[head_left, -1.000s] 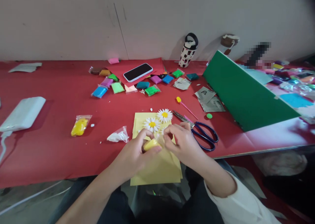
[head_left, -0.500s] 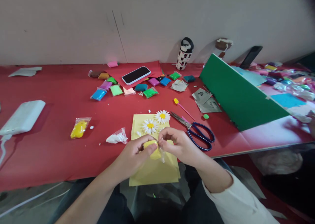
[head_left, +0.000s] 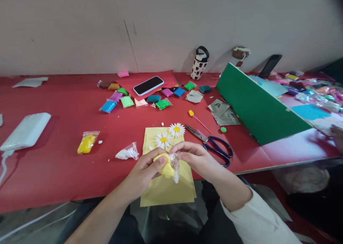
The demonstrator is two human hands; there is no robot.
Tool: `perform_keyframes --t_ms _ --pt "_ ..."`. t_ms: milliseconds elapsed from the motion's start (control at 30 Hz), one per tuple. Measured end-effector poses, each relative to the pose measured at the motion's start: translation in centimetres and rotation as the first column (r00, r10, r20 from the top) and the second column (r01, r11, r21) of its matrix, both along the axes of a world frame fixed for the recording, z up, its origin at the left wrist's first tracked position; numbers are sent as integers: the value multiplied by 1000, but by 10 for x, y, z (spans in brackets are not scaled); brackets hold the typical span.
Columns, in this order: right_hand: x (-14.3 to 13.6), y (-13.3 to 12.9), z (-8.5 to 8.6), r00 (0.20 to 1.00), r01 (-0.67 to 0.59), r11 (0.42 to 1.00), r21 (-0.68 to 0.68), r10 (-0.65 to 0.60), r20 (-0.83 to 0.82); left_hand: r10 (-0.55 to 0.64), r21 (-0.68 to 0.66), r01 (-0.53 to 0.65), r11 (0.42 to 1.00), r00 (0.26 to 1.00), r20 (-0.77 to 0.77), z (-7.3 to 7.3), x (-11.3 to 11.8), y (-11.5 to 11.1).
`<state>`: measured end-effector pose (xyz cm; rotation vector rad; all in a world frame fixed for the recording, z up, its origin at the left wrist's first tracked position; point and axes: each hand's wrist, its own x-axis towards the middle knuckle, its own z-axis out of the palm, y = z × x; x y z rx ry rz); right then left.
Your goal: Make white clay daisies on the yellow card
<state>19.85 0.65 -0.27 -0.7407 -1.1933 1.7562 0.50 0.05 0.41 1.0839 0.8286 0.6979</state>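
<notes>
My left hand [head_left: 150, 167] grips a lump of pale yellow clay [head_left: 167, 167], thumb pressed on its front. Crumpled clear plastic wrap [head_left: 175, 167] sticks out of the clay's right side. My right hand [head_left: 194, 158] pinches that wrap between thumb and fingers at its upper edge. Both hands are above yellow paper sheets [head_left: 171, 195] at the table's front edge. Two white daisies with yellow centres lie on the paper's far end, a nearer daisy [head_left: 163, 140] and a farther daisy [head_left: 177, 129]. Dark-handled scissors [head_left: 214, 144] lie right of my right hand.
On the red table [head_left: 61, 176] are a bag of yellow clay [head_left: 88, 143], a bag of white clay [head_left: 127, 152], a white power bank [head_left: 26, 131] and a phone [head_left: 148, 85] among several clay packets. A green board [head_left: 261, 104] leans at right; a patterned tumbler [head_left: 199, 63] stands behind.
The yellow clay has tilted in my left hand, and more of the clear wrap now shows at its right side. My right fingers have shifted along the wrap. The view has tipped slightly up.
</notes>
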Motion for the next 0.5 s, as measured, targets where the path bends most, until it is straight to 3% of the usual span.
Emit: perform_keyframes --t_ms 200,367,500 --pt "1 1 -5 982 -173 981 -84 165 -94 -80 -6 80 997 995 -60 2 -1 -2" --pt "0 -1 -3 988 -150 984 -97 144 -59 9 322 87 943 958 -286 6 -4 1" --pt "-3 0 -3 996 -85 995 -59 85 -7 53 461 170 871 901 -431 7 -10 3"
